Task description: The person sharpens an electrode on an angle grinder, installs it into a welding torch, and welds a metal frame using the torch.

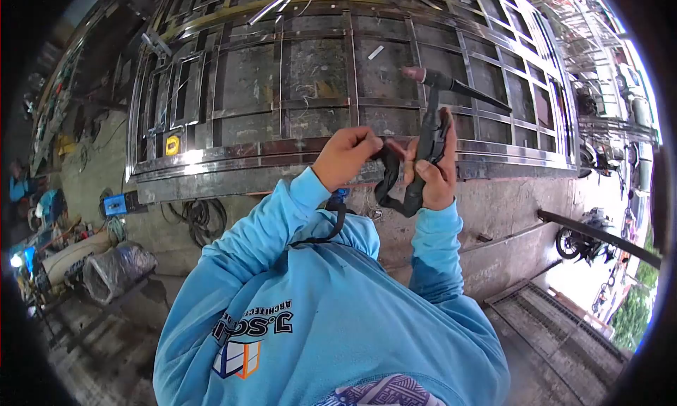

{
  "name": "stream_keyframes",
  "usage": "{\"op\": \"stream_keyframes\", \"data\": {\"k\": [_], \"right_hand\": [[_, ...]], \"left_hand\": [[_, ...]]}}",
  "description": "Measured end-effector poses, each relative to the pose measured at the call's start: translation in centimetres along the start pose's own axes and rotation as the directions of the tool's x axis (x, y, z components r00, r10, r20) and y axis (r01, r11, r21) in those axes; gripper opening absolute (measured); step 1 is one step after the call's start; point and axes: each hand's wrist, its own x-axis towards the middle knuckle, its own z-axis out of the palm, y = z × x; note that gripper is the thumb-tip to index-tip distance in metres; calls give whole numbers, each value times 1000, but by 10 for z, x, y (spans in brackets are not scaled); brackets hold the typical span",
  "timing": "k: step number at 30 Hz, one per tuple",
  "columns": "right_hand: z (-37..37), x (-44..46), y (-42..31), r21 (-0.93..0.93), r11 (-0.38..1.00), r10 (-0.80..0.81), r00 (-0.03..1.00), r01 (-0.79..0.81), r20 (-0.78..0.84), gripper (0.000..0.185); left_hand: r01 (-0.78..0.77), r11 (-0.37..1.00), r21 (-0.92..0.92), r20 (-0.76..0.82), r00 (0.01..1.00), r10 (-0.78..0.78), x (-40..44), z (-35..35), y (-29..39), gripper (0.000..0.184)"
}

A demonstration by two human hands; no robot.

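Your right hand [437,179] holds the black torch-like tool [430,127] by its handle, just right of the centre of the frame, with the palm along the handle's right side and the fingers about its lower part. Your left hand [347,156], nearer the middle, pinches a black strip [390,177] between thumb and fingertips.

The relation to watch is between that pinch and the handle. The handle's long axis runs nearly up and down the frame, leaning slightly right towards the top, while your left hand lies to its left, near but apart from it. The strip bridges the two: it dips in a slack loop from your left fingertips and rises to the handle's lower end beside your right hand. So your right hand is the nearer one to the handle; your left meets it only through the strip.

At the top, the tool's head lies across the handle, its pinkish end [414,74] pointing left and its long dark tail [479,94] slanting down to the right, both seen over the metal grid frame [240,157].
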Motion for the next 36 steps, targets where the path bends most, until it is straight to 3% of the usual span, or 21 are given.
{"op": "stream_keyframes", "data": {"k": [3,6,12,15,19,23,25,29,31,32,33,34,35,36], "right_hand": [[-5,3,11,187,977,86,994,-98,68,100],[-3,-2,18,315,942,109,993,-114,33,99],[-18,-13,17,398,917,66,995,-33,-70,95],[-2,-17,-14,211,977,37,983,2,-179,94],[-3,-28,-20,-231,973,-64,966,5,-249,88],[-10,-35,-39,-572,811,-47,959,-127,-280,80],[-15,-41,-37,-631,770,-161,926,-98,-342,75],[-12,-52,-44,-619,761,-130,888,-196,-441,78],[-4,-59,-53,-665,700,-96,889,-260,-448,79],[-7,-66,-45,-640,746,-122,909,-180,-399,78],[12,-66,-47,-591,777,-99,885,-217,-456,80],[30,-65,-39,-617,779,-195,888,-117,-416,82],[54,-65,-37,-428,888,-48,891,-169,-451,83],[81,-63,-34,-345,927,3,921,-149,-389,83]], "left_hand": [[-102,995,14,-132,986,103,12,16,7,16],[-235,891,387,-225,914,339,26,16,-1,14],[97,994,-46,-37,994,-98,18,28,-12,22],[-125,992,-18,28,992,125,12,16,-37,31],[-68,961,267,49,997,57,-18,-17,-87,36],[65,982,179,32,997,-71,-62,-55,-113,28],[41,987,155,-20,999,-38,-80,-78,-116,25],[25,997,74,-154,988,-13,-118,-117,-94,23],[-52,982,180,-234,968,94,-138,-132,-79,21],[-58,975,213,-231,967,108,-144,-137,-72,21],[-77,966,247,-219,966,133,-146,-132,-64,22],[-75,966,249,-175,977,121,-146,-116,-54,25],[-69,964,258,-134,985,106,-146,-103,-43,28],[-261,802,537,-36,943,331,-140,-90,-32,32]]}}
